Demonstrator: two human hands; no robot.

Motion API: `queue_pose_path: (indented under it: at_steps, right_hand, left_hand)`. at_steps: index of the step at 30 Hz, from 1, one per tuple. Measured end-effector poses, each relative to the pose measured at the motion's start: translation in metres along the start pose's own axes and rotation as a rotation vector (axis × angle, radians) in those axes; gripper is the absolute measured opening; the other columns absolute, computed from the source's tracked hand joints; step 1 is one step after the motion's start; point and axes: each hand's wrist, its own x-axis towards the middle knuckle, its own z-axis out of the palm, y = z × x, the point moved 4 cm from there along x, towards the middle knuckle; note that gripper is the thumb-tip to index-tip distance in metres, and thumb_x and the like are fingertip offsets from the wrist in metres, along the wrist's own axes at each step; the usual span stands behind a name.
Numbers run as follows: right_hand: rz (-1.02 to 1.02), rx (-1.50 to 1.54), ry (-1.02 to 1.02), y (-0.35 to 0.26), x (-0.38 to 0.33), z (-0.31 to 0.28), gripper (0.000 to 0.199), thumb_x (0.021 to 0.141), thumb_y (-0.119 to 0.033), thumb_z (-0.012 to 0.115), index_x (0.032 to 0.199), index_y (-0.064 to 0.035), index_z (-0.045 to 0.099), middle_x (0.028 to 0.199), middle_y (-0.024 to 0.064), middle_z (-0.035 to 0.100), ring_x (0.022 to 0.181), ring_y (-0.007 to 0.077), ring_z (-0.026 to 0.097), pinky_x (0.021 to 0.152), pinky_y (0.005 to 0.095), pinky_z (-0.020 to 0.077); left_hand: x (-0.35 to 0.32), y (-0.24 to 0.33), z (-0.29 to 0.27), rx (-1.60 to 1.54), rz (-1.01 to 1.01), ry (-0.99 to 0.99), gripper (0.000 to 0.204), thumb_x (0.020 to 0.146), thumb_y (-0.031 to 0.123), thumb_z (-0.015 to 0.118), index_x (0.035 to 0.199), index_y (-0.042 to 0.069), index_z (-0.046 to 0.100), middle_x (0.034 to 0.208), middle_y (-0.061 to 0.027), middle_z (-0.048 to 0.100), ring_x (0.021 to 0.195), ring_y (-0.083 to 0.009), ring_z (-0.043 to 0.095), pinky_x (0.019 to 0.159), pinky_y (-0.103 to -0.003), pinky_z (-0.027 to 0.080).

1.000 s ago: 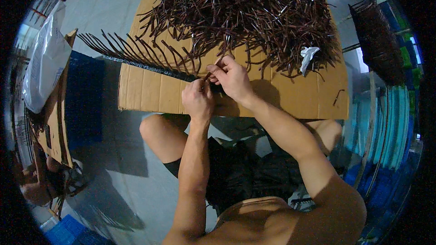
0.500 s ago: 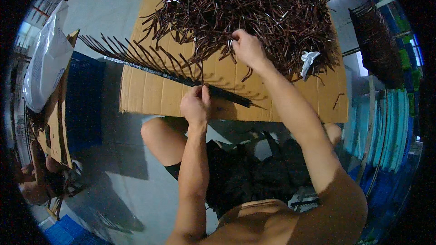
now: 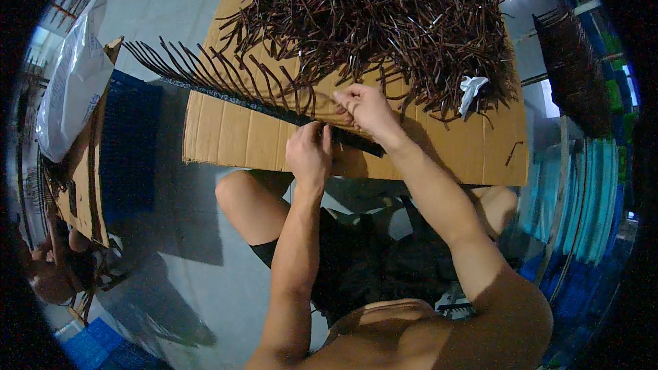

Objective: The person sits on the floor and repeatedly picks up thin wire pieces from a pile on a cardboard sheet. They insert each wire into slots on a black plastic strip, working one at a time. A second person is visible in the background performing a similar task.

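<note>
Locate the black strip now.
In the head view, the black strip slants over the left side of the cardboard toward its near edge, below the brown pile, with the left hand on it.

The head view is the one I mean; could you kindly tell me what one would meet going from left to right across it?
White plastic bag → left hand → right hand → white scrap → loose brown piece → dark bristled panel.
</note>
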Motion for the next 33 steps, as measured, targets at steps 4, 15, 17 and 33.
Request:
queue_pose_path:
  at_steps: [4, 15, 17, 33]
  right_hand:
    - [-0.014, -0.007, -0.037, 0.005, -0.008, 0.005, 0.017, 0.089, -0.006, 0.059, 0.102, 0.0002, 0.051, 0.081, 0.0074, 0.065, 0.065, 0.0097, 0.057, 0.053, 0.0229, 0.0444]
    - [-0.413, -0.035, -0.11, 0.013, -0.014, 0.018, 0.014, 0.09, -0.002, 0.053, 0.103, 0.0025, 0.048, 0.095, 0.0141, 0.067, 0.092, 0.0201, 0.066, 0.08, 0.0291, 0.0507]
    - [-0.44, 0.022, -0.13, 0.013, -0.015, 0.017, 0.016, 0.09, -0.001, 0.053, 0.104, 0.0027, 0.048, 0.096, 0.0139, 0.067, 0.093, 0.0202, 0.066, 0.08, 0.0292, 0.0507]
    - [-0.156, -0.388, -0.387, -0.014, 0.039, 0.038, 0.029, 0.091, -0.017, 0.052, 0.117, -0.004, 0.056, 0.079, 0.0108, 0.066, 0.066, 0.0182, 0.064, 0.055, 0.0316, 0.0509]
  left_hand:
    - [0.0, 0.001, 0.0, -0.041, 0.003, 0.004, 0.016, 0.083, 0.019, 0.066, 0.086, 0.003, 0.066, 0.078, -0.0147, 0.065, 0.068, -0.0329, 0.062, 0.063, -0.038, 0.049]
    - [0.001, 0.0, 0.003, 0.003, 0.023, -0.024, 0.013, 0.083, 0.018, 0.065, 0.086, 0.005, 0.065, 0.08, -0.0147, 0.065, 0.072, -0.035, 0.06, 0.066, -0.041, 0.047]
    - [0.001, 0.0, 0.003, 0.008, 0.011, -0.039, 0.014, 0.082, 0.018, 0.065, 0.086, 0.005, 0.064, 0.08, -0.0149, 0.064, 0.073, -0.035, 0.06, 0.066, -0.041, 0.047]
    - [0.001, -0.017, -0.023, 0.035, -0.196, 0.06, 0.018, 0.084, 0.024, 0.065, 0.085, 0.006, 0.067, 0.075, -0.013, 0.065, 0.069, -0.0312, 0.062, 0.064, -0.039, 0.049]
